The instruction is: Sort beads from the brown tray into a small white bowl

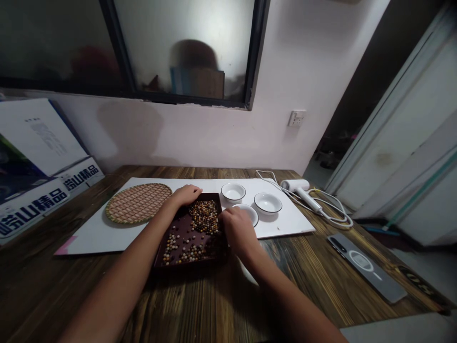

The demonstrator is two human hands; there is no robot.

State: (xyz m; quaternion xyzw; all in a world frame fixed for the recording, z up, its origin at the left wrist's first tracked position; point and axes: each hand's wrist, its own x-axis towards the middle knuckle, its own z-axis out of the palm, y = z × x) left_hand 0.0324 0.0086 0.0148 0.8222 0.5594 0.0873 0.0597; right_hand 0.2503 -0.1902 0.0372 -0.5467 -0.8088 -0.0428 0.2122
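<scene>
A dark red square tray point(182, 228) full of small round beads point(204, 215) lies at the middle of the table, its near edge past the white board. The beads are brown, yellow and pale, in a dense patch at the far right and looser groups nearer. My left hand point(187, 194) rests at the tray's far left corner, fingers bent over the rim. My right hand point(237, 226) is at the tray's right side, fingers curled in at the rim beside the beads; its fingertips are hidden. Behind it a white bowl point(253, 213) is partly covered.
Two more white bowls point(233, 191) stand on the white board point(96, 238). A round woven mat point(139, 203) lies left. A white hair dryer point(303, 190) with its cable and a grey phone point(367, 267) are at the right. Printed boxes point(43, 200) stand far left.
</scene>
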